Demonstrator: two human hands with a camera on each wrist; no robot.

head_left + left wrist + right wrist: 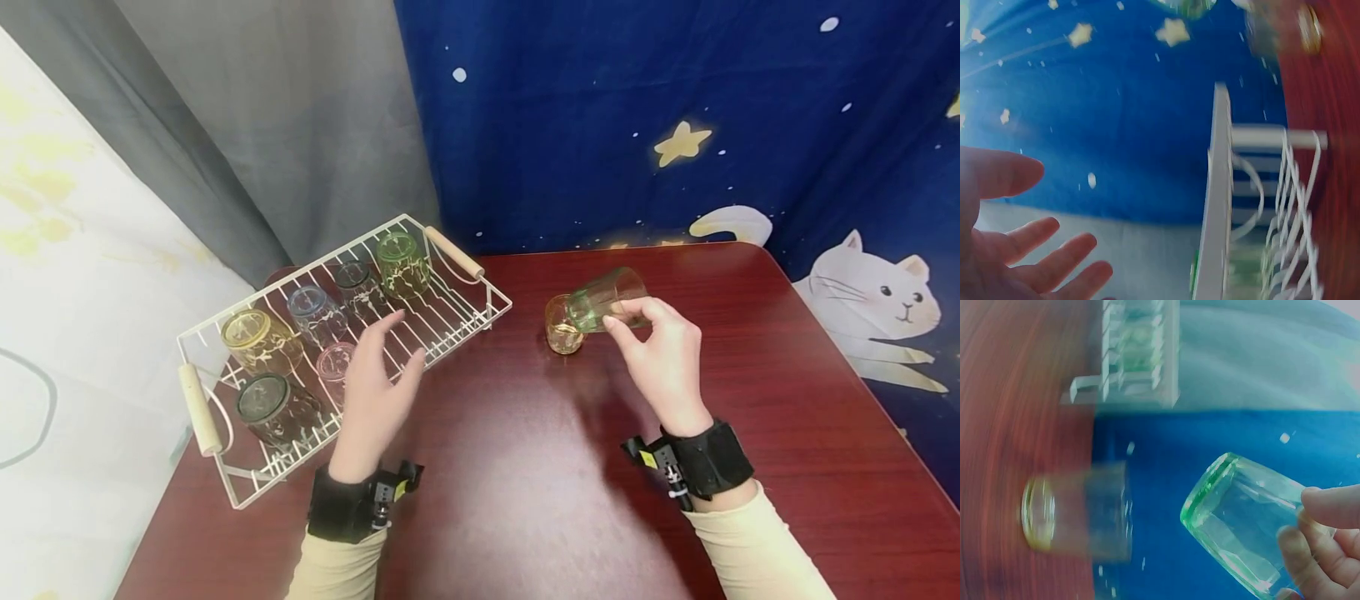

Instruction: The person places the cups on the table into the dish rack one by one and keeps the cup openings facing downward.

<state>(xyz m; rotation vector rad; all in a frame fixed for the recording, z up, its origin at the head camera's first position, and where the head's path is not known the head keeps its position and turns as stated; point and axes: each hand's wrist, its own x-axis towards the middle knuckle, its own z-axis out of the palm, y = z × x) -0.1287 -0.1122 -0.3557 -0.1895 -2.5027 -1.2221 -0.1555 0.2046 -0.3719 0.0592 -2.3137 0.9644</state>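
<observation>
Tilted in the air, a clear green drinking glass (609, 300) is pinched near its rim by my right hand (663, 358). Its thick green base (1207, 490) faces left, towards a yellow glass (564, 325) standing upright on the table. In the right wrist view the two glasses are apart. My left hand (375, 392) hovers over the near edge of the white wire rack (450, 354), fingers spread and holding nothing. Beneath and beside it in the rack is a pink glass (335, 362), partly hidden by the hand.
Several upside-down glasses stand in the rack: a green one (403, 265), a blue one (317, 315), a yellow one (261, 342) and dark ones. Wooden handles (455, 252) rise at both rack ends. The reddish table (510, 483) ends at a blue curtain (570, 125).
</observation>
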